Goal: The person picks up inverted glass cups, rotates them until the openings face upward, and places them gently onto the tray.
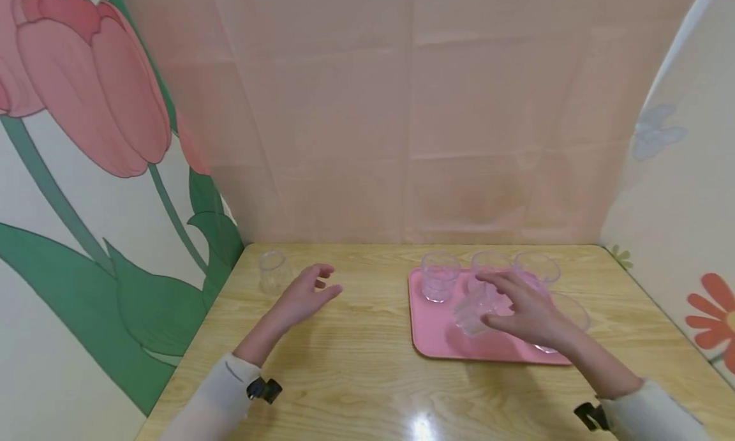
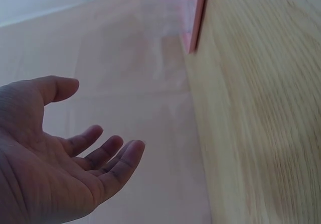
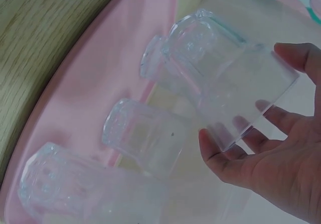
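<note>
My right hand (image 1: 525, 310) holds a clear plastic cup (image 1: 472, 314) by its rim, tilted above the pink tray (image 1: 430, 339). In the right wrist view the fingers and thumb spread around the mouth of this cup (image 3: 225, 68), its base pointing away from the palm. Several other clear cups stand on the tray, among them one at the left (image 1: 439, 278) and one partly behind my wrist (image 1: 574, 313). Over the table at the left my left hand (image 1: 303, 295) hovers with loosely bent fingers, holding nothing. Just beyond it stands another clear cup (image 1: 274, 274).
The wooden table (image 1: 356, 377) runs back to a pink sheet (image 1: 356, 141) hung as a wall. Flower-printed panels, one with a large tulip (image 1: 97, 83), close off both sides.
</note>
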Tool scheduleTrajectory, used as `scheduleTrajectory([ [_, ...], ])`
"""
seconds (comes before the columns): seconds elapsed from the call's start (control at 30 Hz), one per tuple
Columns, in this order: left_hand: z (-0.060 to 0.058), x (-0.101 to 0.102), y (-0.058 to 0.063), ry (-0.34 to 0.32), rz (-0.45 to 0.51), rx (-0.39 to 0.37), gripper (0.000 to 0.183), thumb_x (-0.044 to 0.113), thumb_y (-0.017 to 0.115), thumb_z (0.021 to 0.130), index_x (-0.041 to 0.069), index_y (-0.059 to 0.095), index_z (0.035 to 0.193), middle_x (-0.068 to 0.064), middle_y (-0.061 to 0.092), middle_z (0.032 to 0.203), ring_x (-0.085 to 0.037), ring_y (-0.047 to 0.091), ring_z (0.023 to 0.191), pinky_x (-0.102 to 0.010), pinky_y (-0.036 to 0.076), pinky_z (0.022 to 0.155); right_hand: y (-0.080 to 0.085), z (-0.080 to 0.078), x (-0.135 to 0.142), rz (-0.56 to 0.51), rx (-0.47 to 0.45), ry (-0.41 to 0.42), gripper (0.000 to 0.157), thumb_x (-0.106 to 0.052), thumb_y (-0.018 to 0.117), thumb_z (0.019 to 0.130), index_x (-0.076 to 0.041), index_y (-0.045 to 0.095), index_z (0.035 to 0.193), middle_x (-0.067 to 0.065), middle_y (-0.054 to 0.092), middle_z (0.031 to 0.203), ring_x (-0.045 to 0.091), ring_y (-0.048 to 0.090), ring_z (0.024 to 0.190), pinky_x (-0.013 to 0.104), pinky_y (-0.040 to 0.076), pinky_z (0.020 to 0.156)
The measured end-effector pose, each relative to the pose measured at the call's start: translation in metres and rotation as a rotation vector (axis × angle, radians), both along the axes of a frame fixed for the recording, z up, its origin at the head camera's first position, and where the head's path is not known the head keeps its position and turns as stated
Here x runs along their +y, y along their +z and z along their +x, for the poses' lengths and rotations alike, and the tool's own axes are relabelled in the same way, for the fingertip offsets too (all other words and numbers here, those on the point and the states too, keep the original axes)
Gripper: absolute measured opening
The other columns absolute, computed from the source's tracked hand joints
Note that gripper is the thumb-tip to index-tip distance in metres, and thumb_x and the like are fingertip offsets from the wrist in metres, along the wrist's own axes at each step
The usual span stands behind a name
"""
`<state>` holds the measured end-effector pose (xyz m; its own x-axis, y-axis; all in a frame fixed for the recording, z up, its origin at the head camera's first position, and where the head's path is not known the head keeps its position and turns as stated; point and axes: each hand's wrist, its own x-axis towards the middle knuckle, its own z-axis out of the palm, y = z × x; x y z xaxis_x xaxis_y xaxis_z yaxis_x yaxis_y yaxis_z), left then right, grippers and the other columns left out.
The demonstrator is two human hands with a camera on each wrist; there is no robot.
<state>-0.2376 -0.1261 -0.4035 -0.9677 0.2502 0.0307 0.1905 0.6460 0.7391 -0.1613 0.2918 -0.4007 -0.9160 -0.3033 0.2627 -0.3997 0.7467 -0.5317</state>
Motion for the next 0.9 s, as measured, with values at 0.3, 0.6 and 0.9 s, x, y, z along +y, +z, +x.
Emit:
scheduleTrajectory([
  [0.3, -0.008, -0.009, 0.004, -0.006, -0.002, -0.003, 0.058, 0.039, 0.068, 0.097, 0.010, 0.051, 0.144, -0.013, 0.054, 0.142, -0.034, 0.055, 0.125, -0.051, 0.051, 0.097, -0.002, -0.003, 0.010, 0.042, -0.031, -0.020, 0.072, -0.029, 0.081, 0.085, -0.006, 0.049, 0.146, 0.024, 0.044, 0.145, 0.049, 0.052, 0.121, 0.063, 0.054, 0.083],
  [0.6, -0.016, -0.017, 0.004, 0.005, -0.009, -0.004, 0.058, 0.037, 0.068, 0.098, 0.007, 0.050, 0.144, -0.017, 0.053, 0.143, -0.036, 0.055, 0.125, -0.052, 0.051, 0.097, -0.003, -0.007, 0.015, 0.087, -0.019, -0.015, 0.073, -0.029, 0.082, 0.084, -0.005, 0.050, 0.145, 0.027, 0.044, 0.145, 0.050, 0.048, 0.126, 0.072, 0.045, 0.092],
  [0.9, -0.021, -0.025, 0.008, 0.013, -0.014, 0.007, 0.058, 0.034, 0.067, 0.098, 0.004, 0.048, 0.145, -0.019, 0.053, 0.142, -0.038, 0.054, 0.124, -0.051, 0.051, 0.096, 0.000, -0.008, 0.018, 0.100, -0.032, -0.019, 0.075, -0.028, 0.083, 0.083, -0.004, 0.050, 0.146, 0.027, 0.044, 0.146, 0.051, 0.043, 0.130, 0.075, 0.040, 0.095],
])
